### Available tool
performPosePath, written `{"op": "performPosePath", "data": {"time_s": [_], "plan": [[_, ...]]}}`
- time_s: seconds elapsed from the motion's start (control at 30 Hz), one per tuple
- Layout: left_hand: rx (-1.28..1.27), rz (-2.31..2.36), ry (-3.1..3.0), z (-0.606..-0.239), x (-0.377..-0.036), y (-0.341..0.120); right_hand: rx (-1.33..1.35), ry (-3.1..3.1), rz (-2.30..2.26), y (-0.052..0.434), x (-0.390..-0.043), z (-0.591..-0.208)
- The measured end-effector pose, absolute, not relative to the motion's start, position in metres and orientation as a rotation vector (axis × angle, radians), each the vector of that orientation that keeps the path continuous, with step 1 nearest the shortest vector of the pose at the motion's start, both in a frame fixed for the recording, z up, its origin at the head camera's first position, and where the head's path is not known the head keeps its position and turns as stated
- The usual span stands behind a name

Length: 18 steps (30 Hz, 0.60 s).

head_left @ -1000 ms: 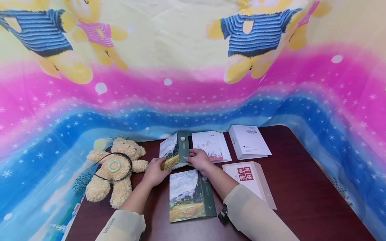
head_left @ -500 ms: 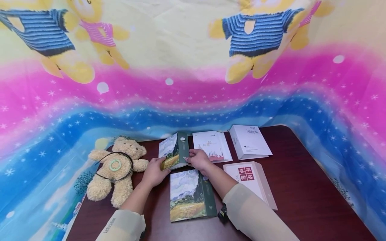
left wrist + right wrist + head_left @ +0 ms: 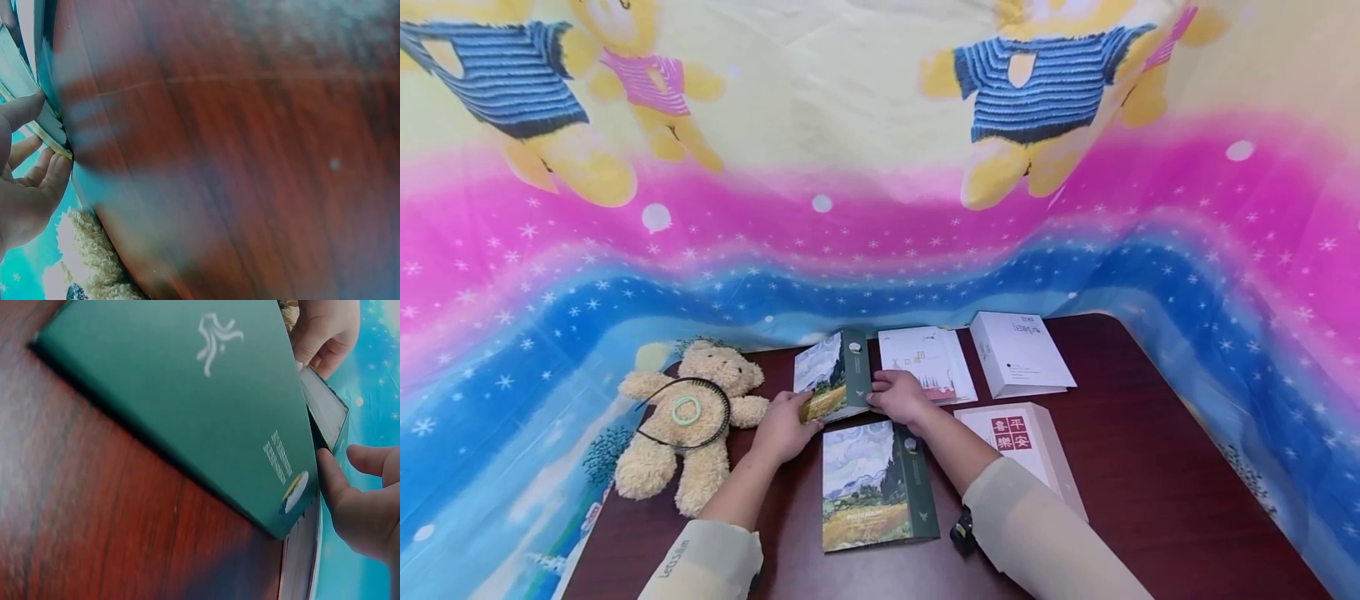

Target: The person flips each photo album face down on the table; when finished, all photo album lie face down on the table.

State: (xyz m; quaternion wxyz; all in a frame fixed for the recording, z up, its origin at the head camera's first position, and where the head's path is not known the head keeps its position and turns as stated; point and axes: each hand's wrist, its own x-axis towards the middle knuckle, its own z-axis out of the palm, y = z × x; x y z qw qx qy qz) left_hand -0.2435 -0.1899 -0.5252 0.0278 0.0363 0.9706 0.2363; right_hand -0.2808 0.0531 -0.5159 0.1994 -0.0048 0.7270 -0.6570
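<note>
Both hands grip the far photo album [image 3: 835, 377], left hand [image 3: 784, 427] and right hand [image 3: 901, 398] curled on its edges. It stands half-raised off the table [image 3: 1150, 467]. A matching album [image 3: 876, 485] lies near, untouched.

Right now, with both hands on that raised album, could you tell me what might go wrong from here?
1. The raised album is held only at its edges by the left hand and right hand, so it could slip or flop onto the second album lying flat just below.
2. The booklet lies close beside the right hand and may get nudged.
3. The teddy bear lies near the left hand, and a sweep could knock it toward the table's edge.
</note>
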Motion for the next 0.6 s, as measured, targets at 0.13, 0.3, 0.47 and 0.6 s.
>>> {"op": "performPosePath", "data": {"time_s": [0.13, 0.3, 0.47, 0.6], "plan": [[0.102, 0.710, 2.995, -0.525, -0.245, -0.190, -0.007, 2.028, -1.837, 0.057, -0.281, -0.513], [0.106, 0.686, 3.003, -0.524, -0.246, -0.189, -0.025, 2.056, -1.813, 0.061, -0.280, -0.512], [0.115, 0.669, 3.007, -0.525, -0.248, -0.188, -0.033, 2.124, -1.780, 0.064, -0.279, -0.513], [0.104, 0.651, 3.009, -0.526, -0.249, -0.187, -0.053, 2.179, -1.742, 0.067, -0.277, -0.515]]}}
